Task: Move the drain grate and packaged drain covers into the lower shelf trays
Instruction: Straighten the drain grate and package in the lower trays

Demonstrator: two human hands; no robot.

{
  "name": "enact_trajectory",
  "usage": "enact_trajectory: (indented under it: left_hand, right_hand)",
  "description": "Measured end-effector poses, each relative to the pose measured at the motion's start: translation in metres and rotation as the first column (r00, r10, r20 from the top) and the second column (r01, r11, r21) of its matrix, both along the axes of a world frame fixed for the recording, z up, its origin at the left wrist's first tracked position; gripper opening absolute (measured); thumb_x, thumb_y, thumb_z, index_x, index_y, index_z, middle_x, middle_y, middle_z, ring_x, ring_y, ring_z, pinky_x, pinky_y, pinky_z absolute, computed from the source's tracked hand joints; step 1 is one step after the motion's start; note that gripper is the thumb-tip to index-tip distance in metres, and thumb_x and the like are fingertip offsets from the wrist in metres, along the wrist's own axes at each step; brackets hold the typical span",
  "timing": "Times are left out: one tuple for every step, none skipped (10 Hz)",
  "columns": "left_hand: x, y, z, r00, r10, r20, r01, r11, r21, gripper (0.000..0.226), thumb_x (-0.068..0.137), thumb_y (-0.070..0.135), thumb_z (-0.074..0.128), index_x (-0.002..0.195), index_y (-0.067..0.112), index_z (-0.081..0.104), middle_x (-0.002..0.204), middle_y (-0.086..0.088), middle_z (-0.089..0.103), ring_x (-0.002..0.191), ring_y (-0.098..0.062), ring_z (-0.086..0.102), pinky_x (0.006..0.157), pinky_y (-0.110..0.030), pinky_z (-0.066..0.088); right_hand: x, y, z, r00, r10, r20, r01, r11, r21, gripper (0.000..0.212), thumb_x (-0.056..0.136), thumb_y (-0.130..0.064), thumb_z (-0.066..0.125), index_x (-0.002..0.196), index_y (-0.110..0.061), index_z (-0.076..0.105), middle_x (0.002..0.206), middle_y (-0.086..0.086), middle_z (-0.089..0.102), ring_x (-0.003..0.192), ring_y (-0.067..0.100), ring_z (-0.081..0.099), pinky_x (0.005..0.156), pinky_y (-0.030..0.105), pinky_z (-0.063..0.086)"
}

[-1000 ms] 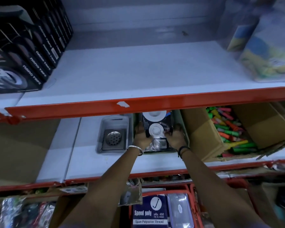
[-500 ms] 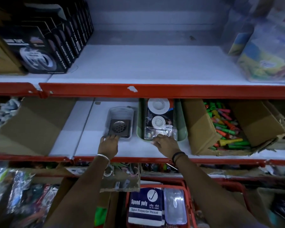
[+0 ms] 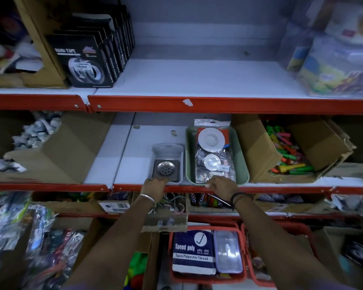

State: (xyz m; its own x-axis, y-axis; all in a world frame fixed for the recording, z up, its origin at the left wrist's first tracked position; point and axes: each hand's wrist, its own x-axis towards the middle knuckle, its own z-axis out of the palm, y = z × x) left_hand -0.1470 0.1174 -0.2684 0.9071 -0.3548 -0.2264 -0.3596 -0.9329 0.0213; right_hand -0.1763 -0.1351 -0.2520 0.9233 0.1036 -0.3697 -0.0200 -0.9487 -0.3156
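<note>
A square metal drain grate (image 3: 166, 168) with a perforated round dome lies in a small clear plastic tray (image 3: 167, 148) on the middle shelf. To its right, a green tray (image 3: 241, 162) holds several packaged drain covers (image 3: 211, 141), white discs in clear bags. My left hand (image 3: 155, 186) grips the clear tray's front edge. My right hand (image 3: 223, 185) grips the green tray's front rim, fingers over the nearest packet. Both trays sit at the shelf's red front lip.
A cardboard box of coloured plastic pieces (image 3: 287, 151) stands right of the green tray, and an open carton (image 3: 57, 155) stands left. The upper shelf (image 3: 197, 78) holds black tape boxes (image 3: 86, 59) and bagged goods. Red baskets (image 3: 205, 277) with thread boxes sit below.
My hands left the packets in the green tray; the left went to the clear tray's front, the right to the green tray's front. Both trays now sit nearer the shelf's front lip.
</note>
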Motion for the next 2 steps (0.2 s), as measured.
enact_trajectory:
  left_hand:
    - [0.0014,0.0005,0.0016,0.999,-0.012,-0.032,0.011,1.0,-0.023,0.054,0.084,-0.001,0.045,0.134,0.02,0.045,0.121,-0.014,0.064,0.112,-0.031,0.06,0.096,-0.041,0.045]
    - [-0.001,-0.0005,0.0089,0.999,-0.016,-0.051,0.014,0.999,-0.04,0.045,0.089,0.008,0.047,0.133,0.017,0.045,0.123,-0.015,0.062,0.113,-0.032,0.058,0.096,-0.041,0.044]
  right_hand:
    - [-0.002,0.0034,0.0001,1.0,-0.024,-0.003,0.024,1.0,0.007,0.037,0.097,-0.039,0.042,0.12,-0.019,0.064,0.122,0.007,0.061,0.11,0.025,0.057,0.094,0.037,0.046]
    - [-0.0002,0.0077,0.0006,0.999,-0.032,-0.026,0.032,0.999,0.015,0.037,0.097,-0.036,0.043,0.12,-0.016,0.064,0.126,0.01,0.06,0.113,0.027,0.056,0.097,0.04,0.046]
